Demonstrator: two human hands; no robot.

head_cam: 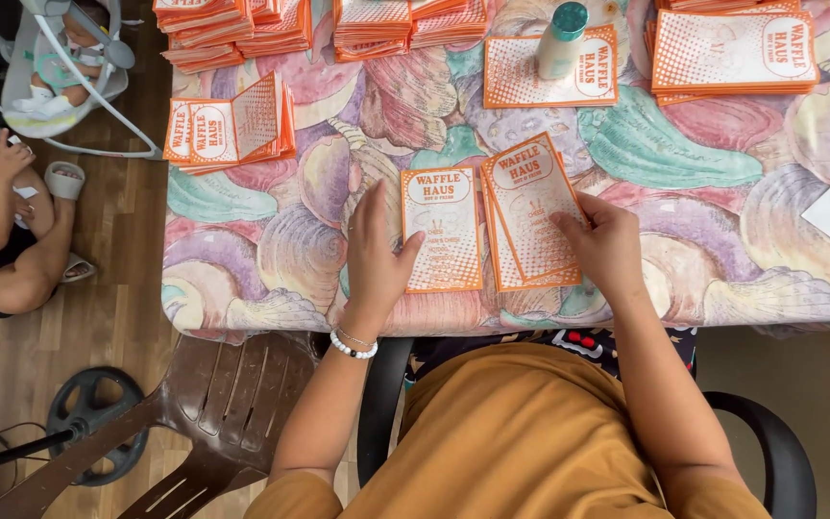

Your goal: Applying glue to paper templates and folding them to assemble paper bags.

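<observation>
My left hand (374,258) rests flat on the table with its thumb touching the left edge of a single orange-and-white printed card (442,229). My right hand (607,245) lies on a small fanned pile of the same cards (528,216), fingers pressing the top card at its right side. Both lie near the front edge of a table covered with a colourful shell-patterned cloth (271,240). A white bead bracelet sits on my left wrist.
Stacks of orange cards lie at the back left (228,130), back centre (377,24) and back right (732,48). A white bottle with a teal cap (561,40) stands on a card. A brown plastic chair (213,404) is at left; a person sits on the floor (2,231).
</observation>
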